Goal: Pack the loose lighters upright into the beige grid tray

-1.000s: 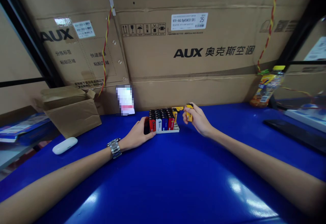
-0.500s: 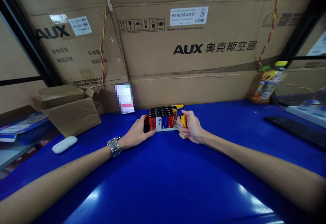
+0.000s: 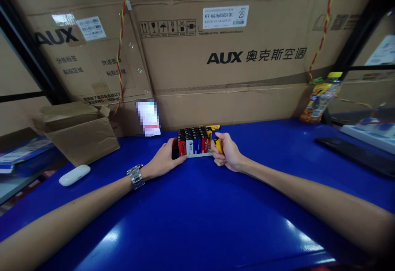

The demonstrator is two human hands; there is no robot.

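A white tray (image 3: 200,154) holds upright lighters in columns: red (image 3: 182,148), white (image 3: 189,147), blue (image 3: 197,145) and another red, with yellow ones (image 3: 209,133) at the right back. Their tops are black. My left hand (image 3: 163,158), with a metal watch on the wrist, grips the left end of the tray, next to a dark block between thumb and fingers. My right hand (image 3: 227,152) is closed around a yellow lighter (image 3: 218,144) at the tray's right end. More yellow lighters (image 3: 213,127) lie behind the tray.
On the blue table (image 3: 197,213) are a white case (image 3: 74,175), an open carton (image 3: 80,133), a pixelated phone-like object (image 3: 148,117), a drink bottle (image 3: 321,98) and a dark flat object (image 3: 354,156). Large cardboard boxes (image 3: 240,102) stand behind.
The whole view has shifted slightly, so everything appears a little further left. Both hands keep their grips; the yellow lighter in my right hand sits slightly closer to the tray.
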